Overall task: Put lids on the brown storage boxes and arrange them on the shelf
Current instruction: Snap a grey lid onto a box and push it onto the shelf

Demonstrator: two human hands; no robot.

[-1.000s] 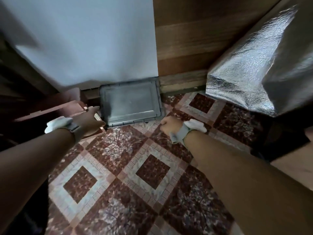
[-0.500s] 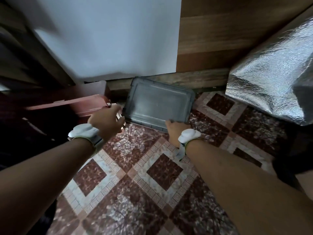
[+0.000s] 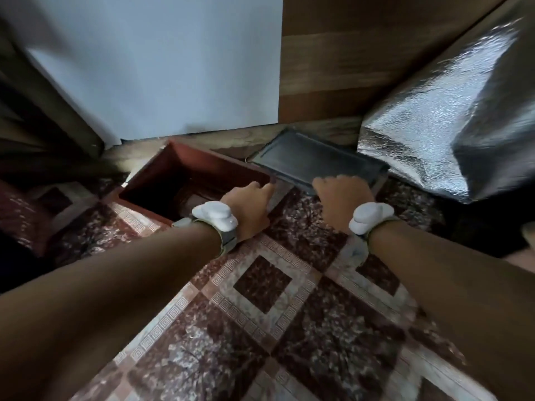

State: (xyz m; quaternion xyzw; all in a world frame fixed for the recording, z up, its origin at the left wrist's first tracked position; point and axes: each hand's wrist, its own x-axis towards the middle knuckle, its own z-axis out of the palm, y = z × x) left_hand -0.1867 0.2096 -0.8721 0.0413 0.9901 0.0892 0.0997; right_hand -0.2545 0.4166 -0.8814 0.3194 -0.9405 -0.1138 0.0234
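Lid (image 3: 317,163) flat on floor, just right of open brown box (image 3: 185,180), long axis running from box toward foil bag (image 3: 451,125). Right hand (image 3: 343,198) nearer, fingers curled over lid's near edge in a grip; left hand (image 3: 250,208) at box's near right corner, fingers extended toward lid's left end, contact unclear. Coming move judged a short leftward carry onto box.

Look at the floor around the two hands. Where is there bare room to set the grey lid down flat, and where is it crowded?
Free: the patterned floor between the forearms, nearer than both hands. Crowded: the far strip, where the open brown box, the grey lid and the silver bag sit side by side, with the left hand and right hand at the lid.
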